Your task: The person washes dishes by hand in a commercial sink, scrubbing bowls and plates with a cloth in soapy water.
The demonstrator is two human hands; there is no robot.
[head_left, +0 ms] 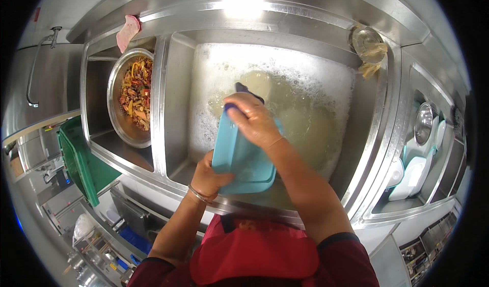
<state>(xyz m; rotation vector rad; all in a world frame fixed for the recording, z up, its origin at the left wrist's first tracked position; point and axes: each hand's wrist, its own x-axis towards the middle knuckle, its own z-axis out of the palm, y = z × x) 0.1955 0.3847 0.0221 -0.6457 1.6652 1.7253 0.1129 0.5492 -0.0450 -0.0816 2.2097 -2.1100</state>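
A light blue rectangular plastic container (244,157) is tilted over a sink (179,103) of cloudy, foamy water. My left hand (210,177) grips its near left side, with the thumb over the rim. At its far end, my right hand (252,116) is closed around a dark blue pad or cloth (248,92), pressed against the container's far edge. Fingers cover much of the pad, so its exact kind is hard to make out. Below the suds near the far side, a pale round shape (256,83) shows dimly.
In the left basin stands a metal bowl (116,115) of food scraps. A pink cloth (128,33) lies on the back ledge; a metal strainer (368,45) sits at the back right corner. The right basin holds a steel bowl (423,124) and pale containers (410,177). A green bin (84,162) stands left.
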